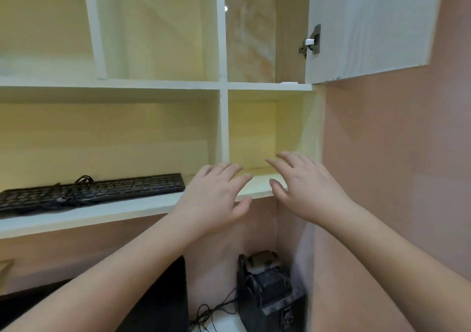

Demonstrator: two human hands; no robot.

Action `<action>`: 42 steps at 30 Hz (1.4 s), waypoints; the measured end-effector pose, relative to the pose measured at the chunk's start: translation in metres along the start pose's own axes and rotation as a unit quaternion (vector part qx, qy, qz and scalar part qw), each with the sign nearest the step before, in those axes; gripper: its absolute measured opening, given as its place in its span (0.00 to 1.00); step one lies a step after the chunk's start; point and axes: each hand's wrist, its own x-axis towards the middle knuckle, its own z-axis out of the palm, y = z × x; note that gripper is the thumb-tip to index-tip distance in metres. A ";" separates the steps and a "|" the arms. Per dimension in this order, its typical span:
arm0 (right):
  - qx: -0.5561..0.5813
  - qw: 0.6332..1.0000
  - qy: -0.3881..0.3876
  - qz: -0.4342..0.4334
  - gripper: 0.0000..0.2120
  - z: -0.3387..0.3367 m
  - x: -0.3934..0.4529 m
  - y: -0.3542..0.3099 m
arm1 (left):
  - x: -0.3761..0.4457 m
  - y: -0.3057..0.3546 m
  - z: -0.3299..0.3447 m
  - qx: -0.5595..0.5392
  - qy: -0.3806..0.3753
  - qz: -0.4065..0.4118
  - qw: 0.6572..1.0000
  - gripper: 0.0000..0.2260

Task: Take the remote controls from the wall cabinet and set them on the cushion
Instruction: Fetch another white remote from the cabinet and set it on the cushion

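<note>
Remotes: not visible in any cabinet compartment; location cannot be told. Left hand and right hand both spread, palms down, holding nothing, at the front edge of the lower right compartment. Keyboard on shelf to the left. Door swung out.

1. A black, flat computer keyboard lies on a shelf at the left, its long side running left to right.
2. A thin black cable lies bundled on top of the keyboard, near its left half.
3. A pale pink painted wall fills the right side.
4. A dark grey, dusty machine-like object stands low in the corner; what it is cannot be told.
5. Thin black wires trail loosely on a white surface just left of it.
</note>
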 end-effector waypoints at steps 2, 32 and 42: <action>0.003 1.000 -0.003 -0.003 0.25 -0.006 0.014 0.006 | 0.017 -0.004 -0.005 -0.006 0.023 0.009 1.000 0.28; 0.058 0.997 0.046 -0.023 0.19 -0.056 0.245 0.120 | 0.302 -0.061 -0.058 -0.182 0.061 -0.139 0.972 0.19; 0.013 0.997 -0.072 0.037 0.15 -0.040 0.297 0.121 | 0.371 -0.080 -0.044 -0.112 -0.143 -0.183 0.966 0.22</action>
